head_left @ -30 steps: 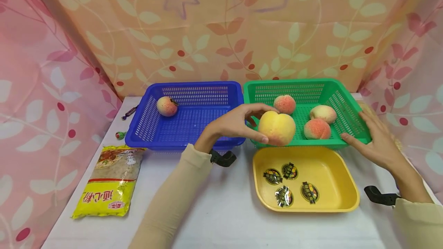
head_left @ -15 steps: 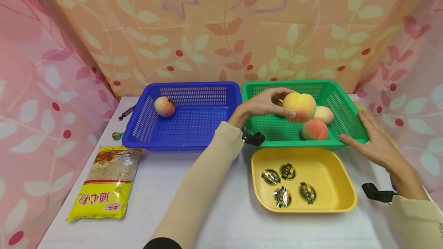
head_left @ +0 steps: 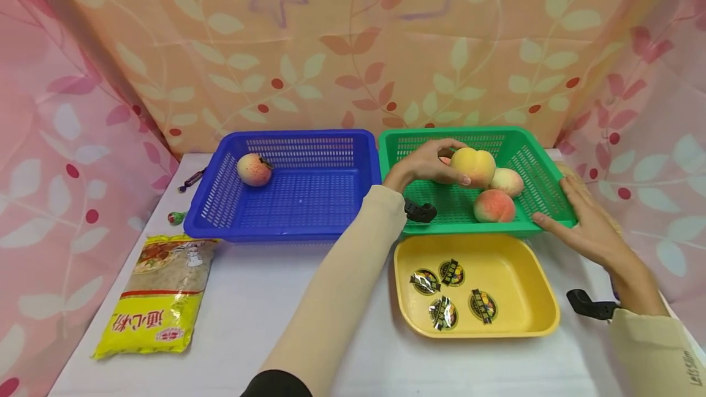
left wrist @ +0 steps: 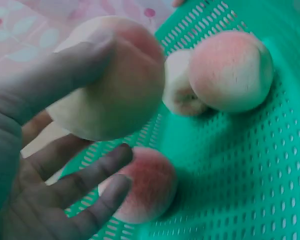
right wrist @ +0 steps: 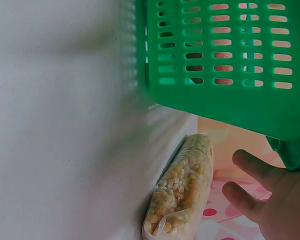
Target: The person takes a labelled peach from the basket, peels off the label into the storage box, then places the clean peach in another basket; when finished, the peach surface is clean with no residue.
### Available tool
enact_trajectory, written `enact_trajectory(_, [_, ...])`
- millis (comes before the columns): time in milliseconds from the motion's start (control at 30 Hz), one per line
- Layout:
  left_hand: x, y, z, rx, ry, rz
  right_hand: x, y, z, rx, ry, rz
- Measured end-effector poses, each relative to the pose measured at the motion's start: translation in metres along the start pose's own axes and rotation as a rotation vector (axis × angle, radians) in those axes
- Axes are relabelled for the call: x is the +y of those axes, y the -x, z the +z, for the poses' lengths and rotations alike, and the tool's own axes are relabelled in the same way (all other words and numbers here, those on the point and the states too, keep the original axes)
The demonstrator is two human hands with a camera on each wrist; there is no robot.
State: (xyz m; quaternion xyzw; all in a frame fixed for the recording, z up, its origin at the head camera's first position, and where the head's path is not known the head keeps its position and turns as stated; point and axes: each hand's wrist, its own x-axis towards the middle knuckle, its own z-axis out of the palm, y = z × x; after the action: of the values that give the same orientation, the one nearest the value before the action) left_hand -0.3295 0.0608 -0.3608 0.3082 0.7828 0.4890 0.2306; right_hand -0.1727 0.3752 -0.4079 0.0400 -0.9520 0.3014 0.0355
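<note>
My left hand (head_left: 429,161) grips a large yellow peach (head_left: 472,166) between thumb and fingers, over the green basket (head_left: 546,185). In the left wrist view the held peach (left wrist: 115,85) is above the basket floor, with some fingers spread beneath it. Inside the basket lie a reddish peach (head_left: 494,206), a pale peach (head_left: 506,182) and another red peach (left wrist: 147,187), which the left hand partly hides in the head view. My right hand (head_left: 587,225) rests at the basket's front right corner, thumb on the rim. Its visible fingers are extended outside the wall.
A blue basket (head_left: 300,234) at left holds one pinkish fruit (head_left: 255,170) with a dark top. A yellow tray (head_left: 521,280) with several round stickers sits in front. A yellow food bag (head_left: 157,296) and two candies (head_left: 190,181) lie left; a kernel-filled bag (right wrist: 182,185) lies right.
My left hand has carried the yellow peach right and back, from the green basket's front left to above its middle. The right hand has stayed at the basket's corner.
</note>
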Motion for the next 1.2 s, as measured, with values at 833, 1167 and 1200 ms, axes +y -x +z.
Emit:
enact_trajectory(833, [-0.007,-0.007,-0.003,-0.260,-0.120,-0.273,-0.002,0.002,0.002,0.020,-0.002,-0.007])
enact_trajectory(1167, [-0.012,-0.007,0.003,-0.253,-0.193,-0.286,-0.004,0.003,0.001,0.018,0.003,0.005])
enact_trajectory(1200, [-0.012,-0.007,0.003,-0.253,-0.202,-0.287,-0.004,0.003,0.002,0.019,0.006,0.005])
